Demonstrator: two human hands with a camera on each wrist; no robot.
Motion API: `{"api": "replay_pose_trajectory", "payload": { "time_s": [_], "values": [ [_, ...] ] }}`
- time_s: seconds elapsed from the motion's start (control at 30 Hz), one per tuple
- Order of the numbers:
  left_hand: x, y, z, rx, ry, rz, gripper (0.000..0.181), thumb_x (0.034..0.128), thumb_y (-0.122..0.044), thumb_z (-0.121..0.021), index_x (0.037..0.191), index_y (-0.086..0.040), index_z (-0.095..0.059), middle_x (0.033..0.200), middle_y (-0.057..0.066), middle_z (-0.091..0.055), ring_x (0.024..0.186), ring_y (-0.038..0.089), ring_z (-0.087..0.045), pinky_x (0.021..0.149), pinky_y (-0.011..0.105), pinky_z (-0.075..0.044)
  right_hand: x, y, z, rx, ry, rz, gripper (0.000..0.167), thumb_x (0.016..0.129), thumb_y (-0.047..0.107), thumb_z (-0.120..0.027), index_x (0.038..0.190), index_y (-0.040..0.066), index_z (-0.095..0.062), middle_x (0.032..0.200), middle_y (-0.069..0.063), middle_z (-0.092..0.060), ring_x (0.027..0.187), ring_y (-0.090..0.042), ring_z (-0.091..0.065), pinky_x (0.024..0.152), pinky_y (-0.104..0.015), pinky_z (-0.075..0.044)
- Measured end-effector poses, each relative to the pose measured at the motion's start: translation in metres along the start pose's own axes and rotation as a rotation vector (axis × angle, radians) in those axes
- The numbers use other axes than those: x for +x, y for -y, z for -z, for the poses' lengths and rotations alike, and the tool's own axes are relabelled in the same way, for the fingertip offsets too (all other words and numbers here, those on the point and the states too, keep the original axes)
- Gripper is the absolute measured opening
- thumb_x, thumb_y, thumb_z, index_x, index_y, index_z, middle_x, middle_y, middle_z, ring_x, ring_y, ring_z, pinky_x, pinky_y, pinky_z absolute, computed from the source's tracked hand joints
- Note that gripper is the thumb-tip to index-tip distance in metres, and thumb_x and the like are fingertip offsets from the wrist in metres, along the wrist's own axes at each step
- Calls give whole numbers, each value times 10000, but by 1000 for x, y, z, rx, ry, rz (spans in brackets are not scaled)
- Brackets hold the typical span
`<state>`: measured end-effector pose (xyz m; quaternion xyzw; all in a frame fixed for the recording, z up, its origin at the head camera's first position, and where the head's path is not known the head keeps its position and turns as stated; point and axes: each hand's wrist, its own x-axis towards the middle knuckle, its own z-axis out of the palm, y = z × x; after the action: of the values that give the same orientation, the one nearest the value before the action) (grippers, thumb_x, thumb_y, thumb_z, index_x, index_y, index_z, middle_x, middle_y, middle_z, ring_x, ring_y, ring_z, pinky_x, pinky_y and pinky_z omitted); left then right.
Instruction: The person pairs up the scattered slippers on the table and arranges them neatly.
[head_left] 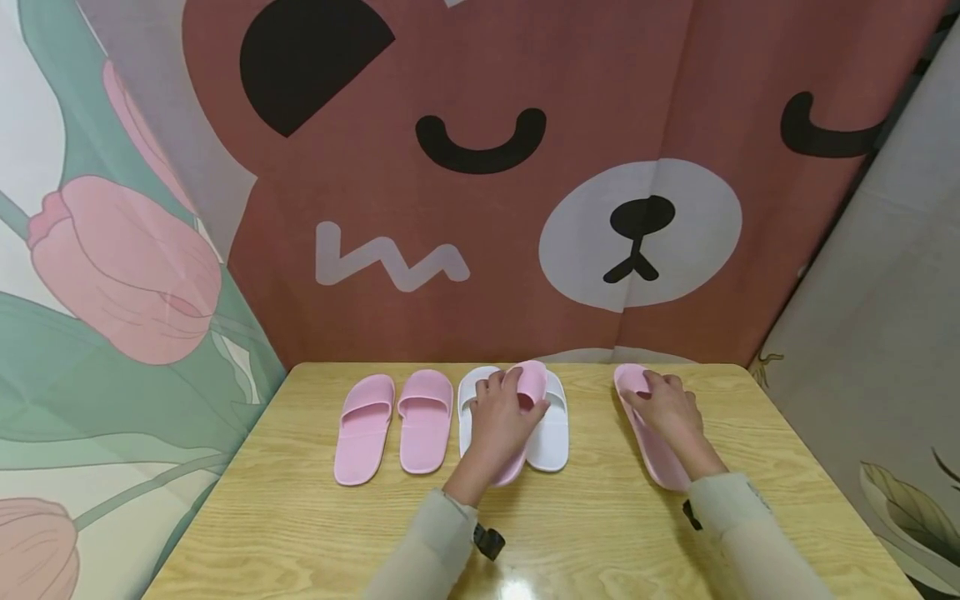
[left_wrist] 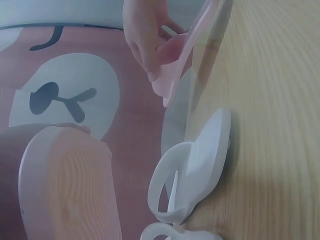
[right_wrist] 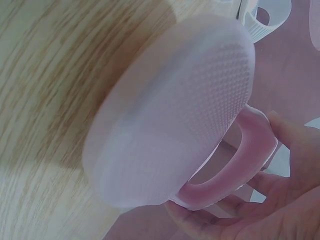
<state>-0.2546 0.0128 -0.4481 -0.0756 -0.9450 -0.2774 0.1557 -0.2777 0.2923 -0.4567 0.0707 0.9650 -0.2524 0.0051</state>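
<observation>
My left hand point(head_left: 498, 419) grips a pink slipper point(head_left: 532, 379) by its strap, above a pair of white slippers that it partly covers. In the left wrist view this slipper's ridged pink sole point(left_wrist: 75, 185) fills the lower left. Over on the right, my right hand point(head_left: 671, 410) holds another pink slipper point(head_left: 660, 462). The right wrist view shows the fingers and thumb around its strap point(right_wrist: 235, 165); the footbed has a dotted texture. The right white slipper point(head_left: 552, 437) lies flat on the table, while much of the left white slipper point(head_left: 466, 400) is hidden.
Two more pink slippers, one at far left point(head_left: 363, 442) and one beside it point(head_left: 425, 425), lie toes away on the wooden table point(head_left: 300, 533). A curtain with a bear print point(head_left: 480, 325) hangs along the table's back edge. Other printed cloths flank both sides.
</observation>
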Motion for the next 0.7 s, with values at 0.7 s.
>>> {"api": "replay_pose_trajectory", "payload": {
  "time_s": [0.7],
  "values": [
    [4, -22, -18, 16, 30, -31, 758, 884, -603, -678, 1474, -166, -490, 1436, 162, -505, 1280, 348, -430, 935, 549, -436, 3, -3, 1, -19, -18, 14, 852, 980, 586, -527, 1570, 18, -294, 1510, -374, -255, 1265, -645, -315, 959, -731, -364]
  ]
}}
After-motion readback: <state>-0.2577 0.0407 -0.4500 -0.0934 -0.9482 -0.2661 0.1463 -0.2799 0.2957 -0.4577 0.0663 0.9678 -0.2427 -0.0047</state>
